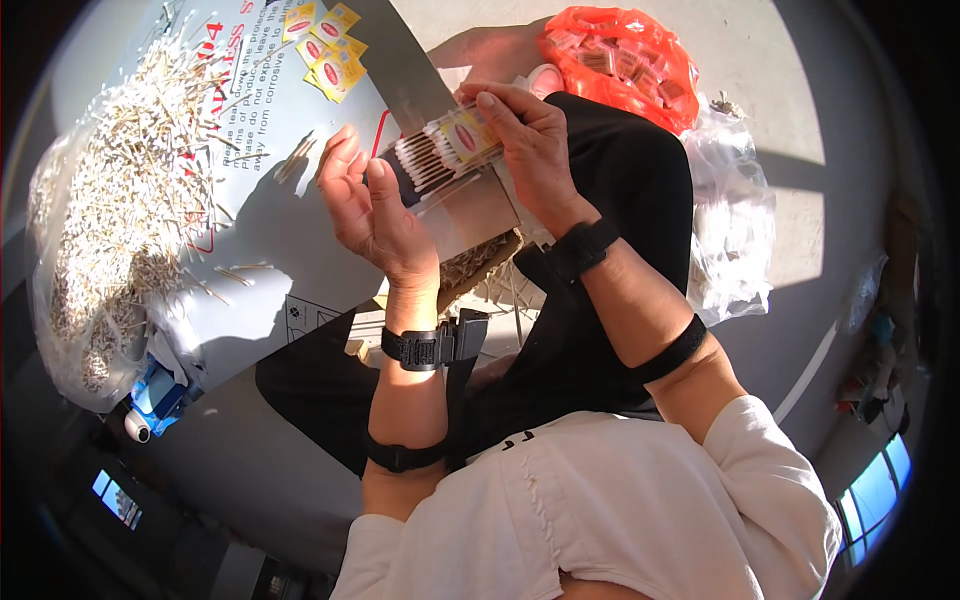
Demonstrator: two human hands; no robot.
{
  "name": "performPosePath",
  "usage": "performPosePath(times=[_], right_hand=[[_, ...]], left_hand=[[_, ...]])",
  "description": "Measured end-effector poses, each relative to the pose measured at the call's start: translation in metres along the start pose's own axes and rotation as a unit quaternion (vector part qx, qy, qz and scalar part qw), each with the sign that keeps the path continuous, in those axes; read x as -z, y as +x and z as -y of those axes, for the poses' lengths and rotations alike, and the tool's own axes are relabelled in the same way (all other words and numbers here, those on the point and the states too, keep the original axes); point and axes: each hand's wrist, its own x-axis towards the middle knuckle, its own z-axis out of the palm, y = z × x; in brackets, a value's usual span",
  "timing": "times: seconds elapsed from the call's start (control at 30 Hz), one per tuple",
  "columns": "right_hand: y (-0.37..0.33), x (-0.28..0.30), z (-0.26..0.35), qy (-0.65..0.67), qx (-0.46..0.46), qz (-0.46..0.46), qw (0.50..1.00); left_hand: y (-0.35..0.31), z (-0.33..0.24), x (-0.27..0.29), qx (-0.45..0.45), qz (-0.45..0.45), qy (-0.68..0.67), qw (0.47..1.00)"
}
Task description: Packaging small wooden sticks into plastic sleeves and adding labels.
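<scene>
A row of cotton swabs [420,160] lies side by side, white tips toward my left hand. Their other ends run under a yellow-and-white label in what looks like a small clear packet [463,138]. My right hand [537,145] pinches the packet's right end between thumb and fingers. Close to the swab tips, my left hand [375,205] is palm up with fingers curled loosely and thumb apart, and I see nothing held in it. Beneath the swabs is a dark surface on a metal-coloured block [475,213] at the edge of the grey sheet-covered table [260,320].
A big heap of loose swabs [130,200] spills from a clear bag at the left. Several yellow label cards [335,70] lie at the table's far side. Beyond my right knee are a red bag of packets [625,60] and a clear bag [735,220].
</scene>
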Motion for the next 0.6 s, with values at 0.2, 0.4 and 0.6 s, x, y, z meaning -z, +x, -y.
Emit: performPosePath(times=[0.2, 0.4, 0.6], right_hand=[[-0.001, 0.000, 0.000, 0.005, -0.006, 0.003, 1.000], [0.002, 0.001, -0.003, 0.011, -0.005, -0.004, 1.000], [0.001, 0.001, -0.003, 0.015, -0.004, -0.001, 1.000]], left_hand=[[-0.012, -0.005, 0.047, -0.138, 0.224, 0.326, 0.908], [-0.016, -0.005, 0.050, -0.187, 0.258, 0.411, 0.854], [-0.010, -0.009, 0.057, -0.215, 0.277, 0.438, 0.828]])
